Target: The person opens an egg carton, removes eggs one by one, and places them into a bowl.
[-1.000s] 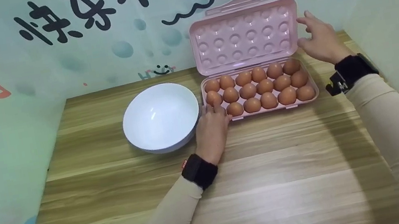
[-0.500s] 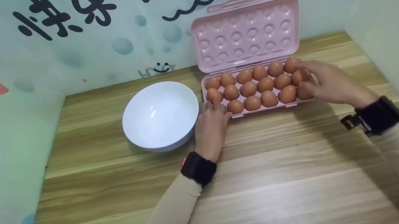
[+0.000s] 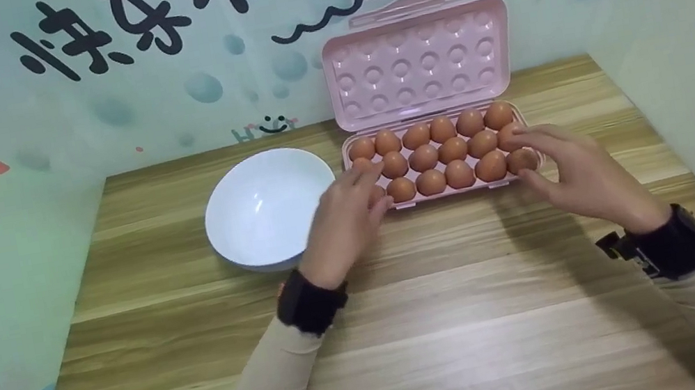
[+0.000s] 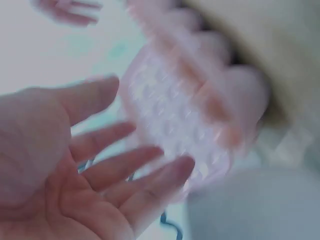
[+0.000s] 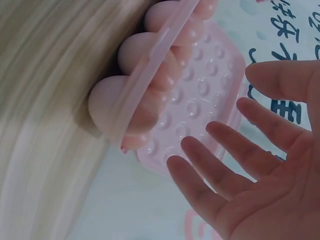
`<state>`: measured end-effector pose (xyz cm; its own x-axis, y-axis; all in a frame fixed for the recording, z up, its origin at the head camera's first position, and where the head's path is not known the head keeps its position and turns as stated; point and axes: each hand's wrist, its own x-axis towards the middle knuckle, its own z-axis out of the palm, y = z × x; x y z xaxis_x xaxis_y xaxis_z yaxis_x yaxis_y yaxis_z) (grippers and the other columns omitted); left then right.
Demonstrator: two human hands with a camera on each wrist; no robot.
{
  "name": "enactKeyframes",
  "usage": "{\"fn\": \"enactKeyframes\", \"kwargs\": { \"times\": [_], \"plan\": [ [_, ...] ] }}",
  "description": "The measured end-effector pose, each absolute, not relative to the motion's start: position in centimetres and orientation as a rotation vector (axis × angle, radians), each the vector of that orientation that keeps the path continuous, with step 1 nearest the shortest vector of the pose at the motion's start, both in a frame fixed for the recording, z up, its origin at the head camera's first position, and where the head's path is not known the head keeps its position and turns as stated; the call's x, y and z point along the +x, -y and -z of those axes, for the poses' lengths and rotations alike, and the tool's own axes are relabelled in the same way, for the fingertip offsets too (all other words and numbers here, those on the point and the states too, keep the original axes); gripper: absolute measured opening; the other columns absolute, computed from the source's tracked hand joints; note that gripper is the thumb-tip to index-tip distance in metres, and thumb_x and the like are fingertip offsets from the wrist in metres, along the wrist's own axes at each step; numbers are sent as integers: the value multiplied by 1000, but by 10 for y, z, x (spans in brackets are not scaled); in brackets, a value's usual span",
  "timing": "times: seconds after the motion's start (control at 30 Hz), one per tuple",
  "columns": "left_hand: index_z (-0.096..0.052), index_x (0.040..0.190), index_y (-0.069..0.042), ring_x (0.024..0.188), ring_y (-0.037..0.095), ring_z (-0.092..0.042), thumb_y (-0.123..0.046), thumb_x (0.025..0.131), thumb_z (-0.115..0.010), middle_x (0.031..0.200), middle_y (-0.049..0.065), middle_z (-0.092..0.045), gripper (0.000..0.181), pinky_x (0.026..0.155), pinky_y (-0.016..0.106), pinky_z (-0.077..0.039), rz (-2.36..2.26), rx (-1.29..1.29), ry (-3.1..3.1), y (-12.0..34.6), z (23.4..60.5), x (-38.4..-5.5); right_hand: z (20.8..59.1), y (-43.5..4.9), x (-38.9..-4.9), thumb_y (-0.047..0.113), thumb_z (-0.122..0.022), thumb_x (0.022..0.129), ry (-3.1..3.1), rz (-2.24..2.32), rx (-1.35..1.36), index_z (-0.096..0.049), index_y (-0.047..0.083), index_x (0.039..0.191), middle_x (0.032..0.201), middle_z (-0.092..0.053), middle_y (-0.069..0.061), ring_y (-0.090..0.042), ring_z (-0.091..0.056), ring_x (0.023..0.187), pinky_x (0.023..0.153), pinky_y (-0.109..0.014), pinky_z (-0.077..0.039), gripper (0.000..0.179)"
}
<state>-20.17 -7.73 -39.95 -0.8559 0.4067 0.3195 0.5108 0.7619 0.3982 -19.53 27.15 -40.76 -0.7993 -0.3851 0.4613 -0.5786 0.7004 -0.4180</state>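
A pink egg carton (image 3: 420, 61) stands with its dimpled lid raised, its tray filled with rows of brown eggs (image 3: 453, 150). My right hand (image 3: 588, 176) reaches over the tray's right end, fingertips overlapping the end eggs in the head view. Its fingers (image 5: 240, 145) are spread and hold nothing in the right wrist view. My left hand (image 3: 342, 224) is over the tray's front left corner, between carton and bowl, hiding part of an egg. In the blurred left wrist view its fingers (image 4: 150, 175) are extended with nothing in them.
A white bowl (image 3: 265, 209) stands just left of the carton, its right rim partly behind my left hand. The wood-grain table (image 3: 467, 316) ends at a printed backdrop (image 3: 163, 106) with dark lettering; side walls rise left and right.
My right hand has come down from beside the raised lid to the tray's right end. My left hand has lifted off the carton's left corner and shifted slightly left.
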Motion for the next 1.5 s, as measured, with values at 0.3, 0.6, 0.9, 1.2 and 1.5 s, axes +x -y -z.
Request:
{"fn": "enactKeyframes", "kwargs": {
  "times": [0.3,0.6,0.9,1.2,1.5],
  "plan": [
    [-43,164,-26,149,31,-43,-38,94,-82,166,9,-45,81,122,52,-36,617,-832,2820,138,370,-210,385,-223,-211,-2,-81,84,2440,-672,1019,-74,3,122,119,-72,-14,-30,-67,112,95,-45,-55,39],
    [-40,165,-27,152,37,-38,-47,90,-84,168,10,-40,88,117,62,-38,561,-742,2912,156,363,-222,375,-147,-237,8,-80,87,2517,-630,1166,-74,12,100,108,-70,-7,-27,-63,106,89,-42,-51,15],
    [-40,165,-27,152,38,-39,-48,88,-85,168,11,-40,92,117,63,-38,547,-712,2935,168,362,-224,399,-102,-259,-4,-76,88,2576,-547,1290,-77,9,112,112,-70,-8,-29,-62,110,92,-43,-54,28],
    [-40,165,-27,154,38,-37,-47,90,-84,170,9,-37,89,120,63,-34,548,-662,2952,176,361,-226,420,-96,-266,-1,-77,90,2636,-495,1292,-79,16,96,99,-67,-4,-24,-62,95,81,-39,-52,18],
    [-41,164,-26,152,37,-41,-45,89,-85,168,9,-40,89,118,64,-37,549,-673,2926,177,364,-227,432,-90,-266,-3,-71,93,2543,-490,1354,-76,16,88,91,-57,-3,-25,-52,78,67,-36,-44,20]
  ]
}}
